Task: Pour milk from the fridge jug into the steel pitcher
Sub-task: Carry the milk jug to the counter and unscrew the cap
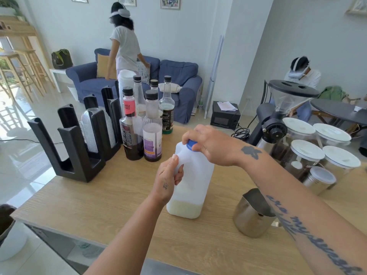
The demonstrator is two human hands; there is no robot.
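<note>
Our left hand (168, 179) has its fingers curled round the handle of the translucent white plastic milk jug (195, 181), which stands upright on the light wooden surface (99, 205) with milk low in its base. Our right hand (210, 145) has its fingers clamped over the blue screw cap (191, 144). The shiny steel pitcher (250, 219) stands near, to the jug's right.

You have a single view, from the camera worn on your head. It faces forward and tilts down over the wooden surface (99, 205), near enough that your left hand (168, 179) and right hand (210, 145) sit large around the centre. The wide lens bows the edges and reaches across the room to the far wall (178, 36).
</note>
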